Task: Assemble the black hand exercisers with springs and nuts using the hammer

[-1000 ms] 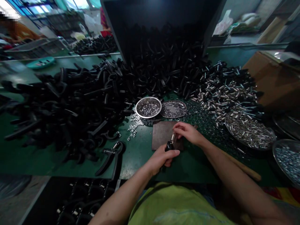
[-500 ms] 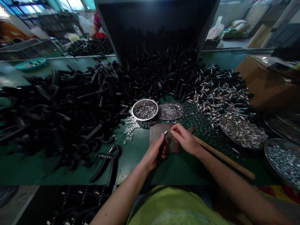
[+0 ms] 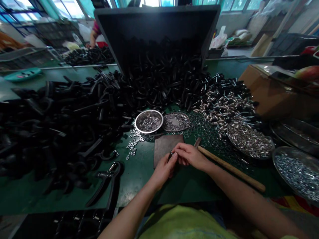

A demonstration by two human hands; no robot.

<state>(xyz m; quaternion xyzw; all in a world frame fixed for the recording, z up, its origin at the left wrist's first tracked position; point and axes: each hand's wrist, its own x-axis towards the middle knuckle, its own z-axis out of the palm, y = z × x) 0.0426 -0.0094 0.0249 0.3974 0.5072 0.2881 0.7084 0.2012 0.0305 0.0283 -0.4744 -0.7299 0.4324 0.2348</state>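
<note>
Over the dark square metal plate (image 3: 161,147), my two hands meet at the fingertips. My left hand (image 3: 164,167) is closed, pinching a small metal cylinder (image 3: 170,154) that is mostly covered by the fingers. My right hand (image 3: 190,156) is closed too, its thumb and forefinger pressed against the same spot; what they pinch is hidden. A hammer (image 3: 229,168) with a wooden handle lies just right of my right hand. Left of my hands, a black hand-grip exerciser (image 3: 113,189) with a silver spring lies on the green table (image 3: 136,182).
Behind the plate are a steel bowl (image 3: 136,125) of small metal parts and an oval tray (image 3: 175,121), with loose nuts (image 3: 132,146) beside them. Black handles (image 3: 82,109) are heaped left and back. Cylinder pieces (image 3: 224,109), part-filled trays and a cardboard box (image 3: 259,89) fill the right.
The head view has shifted, with the scene moving left and slightly down. My right fingers have come against the left fingertips, covering the silver cylinder that showed clearly before.
</note>
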